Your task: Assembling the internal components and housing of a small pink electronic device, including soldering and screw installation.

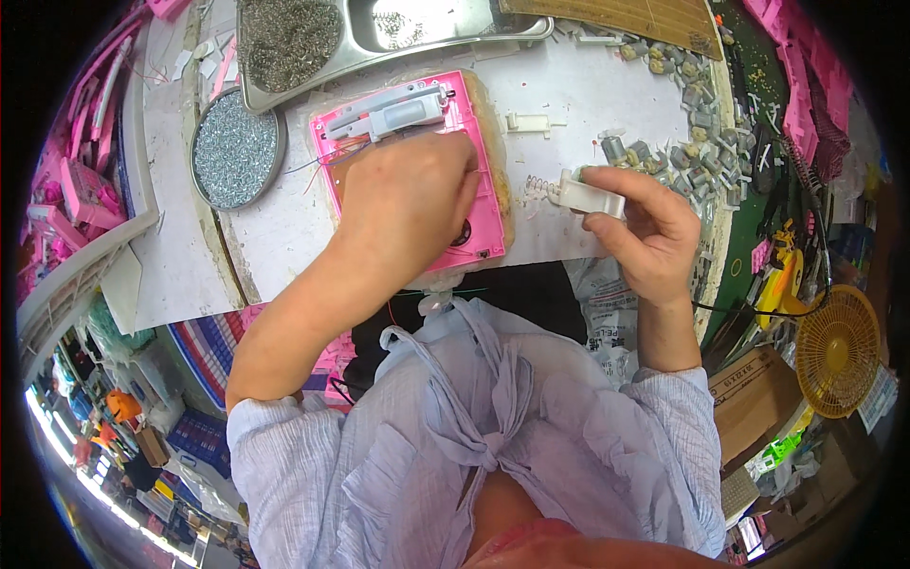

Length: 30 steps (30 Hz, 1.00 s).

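A pink plastic housing (pixel 491 204) lies on the table in front of me, with a grey plastic mechanism (pixel 403 112) and thin coloured wires along its far side. My left hand (pixel 408 185) is over the housing, its fingers curled inward; whatever they hold is hidden beneath the hand. To the right, my right hand (pixel 654 223) pinches a small white plastic part (pixel 590 197) between thumb and fingers, above the table. A coil spring (pixel 542 187) sticks out from that part's left end. Another white plastic piece (pixel 529 123) rests on the table just right of the housing.
A round dish of small silvery screws (pixel 237 152) stands at the left. Behind the housing is a metal tray (pixel 455 43) holding springs. Several small grey motors (pixel 697 156) are scattered along the right, below a cardboard sheet (pixel 626 21). A yellow fan (pixel 837 351) is at the far right.
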Tool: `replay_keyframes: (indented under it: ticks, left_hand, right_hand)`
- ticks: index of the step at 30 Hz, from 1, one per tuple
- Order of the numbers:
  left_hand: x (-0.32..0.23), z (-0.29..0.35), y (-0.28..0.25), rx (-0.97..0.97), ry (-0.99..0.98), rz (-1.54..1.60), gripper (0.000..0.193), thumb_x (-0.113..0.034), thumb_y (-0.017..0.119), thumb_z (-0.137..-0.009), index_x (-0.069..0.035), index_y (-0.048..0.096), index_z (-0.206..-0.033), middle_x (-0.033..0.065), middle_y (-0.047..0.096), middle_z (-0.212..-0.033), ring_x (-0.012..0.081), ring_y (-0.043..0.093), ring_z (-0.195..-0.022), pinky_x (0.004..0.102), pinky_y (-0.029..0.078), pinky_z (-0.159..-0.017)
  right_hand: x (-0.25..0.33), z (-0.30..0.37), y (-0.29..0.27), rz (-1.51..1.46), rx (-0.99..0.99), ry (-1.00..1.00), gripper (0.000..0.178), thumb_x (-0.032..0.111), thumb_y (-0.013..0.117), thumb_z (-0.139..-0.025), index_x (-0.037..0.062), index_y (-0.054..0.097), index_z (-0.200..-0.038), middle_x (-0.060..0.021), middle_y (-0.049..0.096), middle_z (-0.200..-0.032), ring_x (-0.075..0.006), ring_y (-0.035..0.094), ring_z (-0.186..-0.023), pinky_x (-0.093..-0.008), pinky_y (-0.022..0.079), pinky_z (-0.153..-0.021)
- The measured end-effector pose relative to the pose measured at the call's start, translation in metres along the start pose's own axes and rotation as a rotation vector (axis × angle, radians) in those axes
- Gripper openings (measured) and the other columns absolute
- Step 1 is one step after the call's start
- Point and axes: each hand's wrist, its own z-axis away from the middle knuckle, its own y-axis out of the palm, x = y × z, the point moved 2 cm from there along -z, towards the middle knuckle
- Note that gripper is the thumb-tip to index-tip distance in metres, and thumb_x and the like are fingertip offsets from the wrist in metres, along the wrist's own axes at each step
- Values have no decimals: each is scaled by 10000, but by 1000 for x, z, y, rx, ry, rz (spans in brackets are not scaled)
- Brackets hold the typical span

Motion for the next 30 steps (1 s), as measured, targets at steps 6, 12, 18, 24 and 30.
replay_keyframes:
  ticks: [6,12,18,24,30]
  left_hand:
    - [27,14,-26,-225,-170,396,28,-12,745,-885,12,731,-883,29,691,-744,76,574,-591,248,469,-569]
    - [19,10,-13,-364,-30,289,85,-116,783,-845,-56,734,-879,83,676,-748,223,660,-603,336,514,-564]
    - [2,-8,-3,-26,-105,-169,162,-218,714,-905,-63,760,-907,134,726,-813,339,705,-734,427,563,-669]
    - [-1,-18,-9,78,-142,-220,190,-221,695,-905,-38,744,-883,189,710,-756,379,705,-729,462,564,-677]
    - [-5,-10,-5,57,-208,-115,194,-198,705,-895,-7,729,-912,190,722,-778,380,714,-756,472,566,-717]
  right_hand:
    - [5,-22,28,266,189,-167,265,65,832,-779,24,720,-1016,-122,730,-1089,-293,704,-964,-355,550,-849]
    - [0,-39,38,489,192,-371,306,100,853,-701,84,728,-980,-73,654,-962,-278,595,-897,-383,484,-779]
    - [8,-23,23,519,162,-297,321,103,872,-678,77,725,-962,-73,640,-935,-272,587,-867,-371,467,-753]
    - [13,-16,19,513,147,-291,328,97,885,-659,70,730,-946,-85,639,-924,-273,587,-856,-371,468,-746]
    - [11,-16,17,486,131,-308,329,99,888,-659,68,735,-949,-91,643,-933,-277,596,-865,-371,477,-743]
